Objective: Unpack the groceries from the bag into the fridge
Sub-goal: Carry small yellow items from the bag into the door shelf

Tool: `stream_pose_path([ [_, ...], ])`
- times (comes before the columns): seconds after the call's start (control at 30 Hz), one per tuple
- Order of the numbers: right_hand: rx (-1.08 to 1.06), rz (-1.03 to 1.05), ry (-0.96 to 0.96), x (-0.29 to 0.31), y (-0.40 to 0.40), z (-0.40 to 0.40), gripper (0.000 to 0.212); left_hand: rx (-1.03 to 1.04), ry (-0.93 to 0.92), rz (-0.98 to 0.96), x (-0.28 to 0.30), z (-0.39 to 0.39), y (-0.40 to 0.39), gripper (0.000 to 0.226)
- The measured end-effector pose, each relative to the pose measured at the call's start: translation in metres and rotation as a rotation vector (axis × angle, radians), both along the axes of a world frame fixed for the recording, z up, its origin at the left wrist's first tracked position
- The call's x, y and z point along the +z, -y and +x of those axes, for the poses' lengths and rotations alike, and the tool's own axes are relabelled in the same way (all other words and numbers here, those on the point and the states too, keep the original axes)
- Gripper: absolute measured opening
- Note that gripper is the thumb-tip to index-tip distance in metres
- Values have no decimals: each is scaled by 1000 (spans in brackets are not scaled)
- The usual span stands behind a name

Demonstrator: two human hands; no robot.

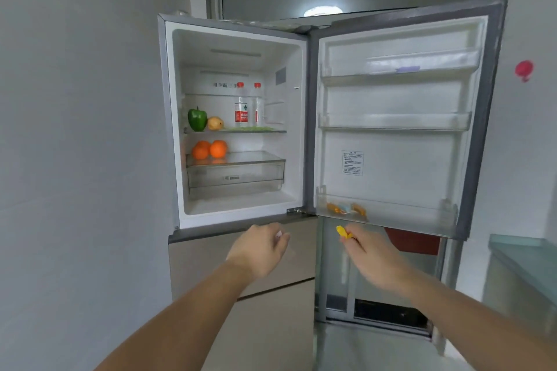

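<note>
A small yellow packet (343, 232), pinched in the right hand (369, 250), sits just below the fridge door's bottom shelf (401, 214), pointing up-left; the left hand (260, 250) pinches something small and pale, farther away

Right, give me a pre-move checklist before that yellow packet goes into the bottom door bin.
1. Fridge door swung fully open: ok.
2. Yellow packet pinched in the right hand: ok.
3. Bottom door bin has free room beside the small packets already in it: ok.
4. Right hand just below the bin, nothing between them: ok.
5. Left hand out of the packet's way: ok.
6. Left hand's grip holding something small and pale: cannot tell what.
</note>
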State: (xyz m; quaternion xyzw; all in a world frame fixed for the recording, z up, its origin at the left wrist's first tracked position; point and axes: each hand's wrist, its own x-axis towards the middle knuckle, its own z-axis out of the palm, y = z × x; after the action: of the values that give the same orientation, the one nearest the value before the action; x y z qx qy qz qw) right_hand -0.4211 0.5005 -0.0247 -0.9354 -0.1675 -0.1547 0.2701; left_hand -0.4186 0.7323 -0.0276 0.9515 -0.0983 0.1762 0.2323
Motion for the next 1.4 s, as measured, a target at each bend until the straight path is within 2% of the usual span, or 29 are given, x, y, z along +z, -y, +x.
stream_pose_path([
  [0.17, -77, -1, -15, 5, -10, 55, 25, -75, -5, 14, -5, 88, -15, 31],
  [0.27, -128, 94, -72, 5, -5, 77, 27, -139, -13, -15, -1, 129, -5, 27],
  [0.53, -217, 124, -95, -2, 41, 146, 23, -334, 55, 49, 2, 223, 52, 22],
  [0.83, -282, 369, -16, -3, 121, 247, 30, -382, -17, 186, 36, 317, 134, 24],
  [0.97, -269, 335, 9, 2, 153, 276, 26, -437, -25, 217, 32, 348, 186, 25],
  [1.07, -297, 304, -5, 3, 175, 293, 22, -514, -181, 291, 18, 375, 220, 32],
  [1.13, -300, 250, -55, 2, 185, 304, 20, -569, -251, 379, 8, 391, 238, 39],
  [1.2, -302, 222, -122, 3, 191, 313, 17, -605, -282, 387, 3, 403, 250, 40],
  [1.3, -306, 119, -230, 3, 195, 329, 15, -644, -288, 388, 2, 415, 260, 38],
  [1.4, -304, 25, -313, 0, 189, 344, 15, -672, -274, 495, -1, 422, 265, 33],
])
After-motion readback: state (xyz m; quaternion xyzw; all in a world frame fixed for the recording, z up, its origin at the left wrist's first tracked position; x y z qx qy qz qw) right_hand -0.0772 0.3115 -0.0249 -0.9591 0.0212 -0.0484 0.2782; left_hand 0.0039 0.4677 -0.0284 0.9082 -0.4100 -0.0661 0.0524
